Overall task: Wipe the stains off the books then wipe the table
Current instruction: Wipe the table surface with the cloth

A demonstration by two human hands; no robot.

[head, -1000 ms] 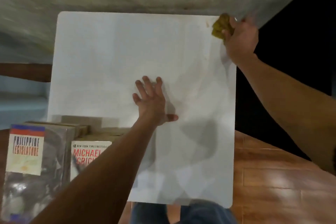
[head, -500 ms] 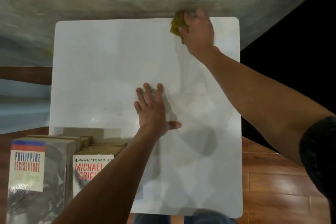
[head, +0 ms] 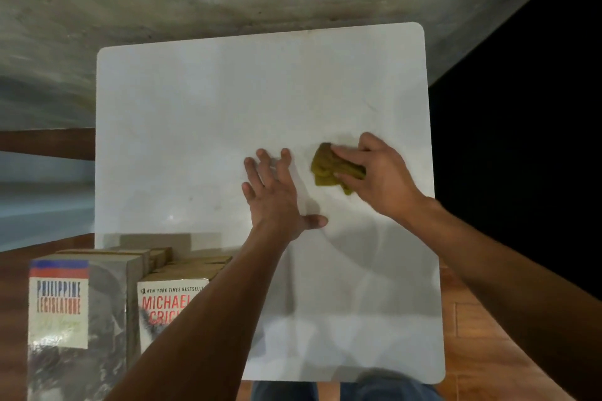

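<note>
Two hands share the job: the left hand (head: 277, 195) lies flat, fingers straight, likely steadying the table (head: 202, 114), while just beside its fingertips the right hand (head: 381, 176) pinches a cloth (head: 332, 169) against the top, books (head: 107, 303) standing near the left wrist.

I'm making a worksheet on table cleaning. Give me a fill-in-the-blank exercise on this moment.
1. The right hand grips a crumpled ____ cloth.
2. The left hand lies ____ on the white table, fingers spread.
3. The books stand at the table's near ____ corner.
4. The cloth lies to the ____ of the left hand.

Missing words: yellow-green; flat; left; right
</note>
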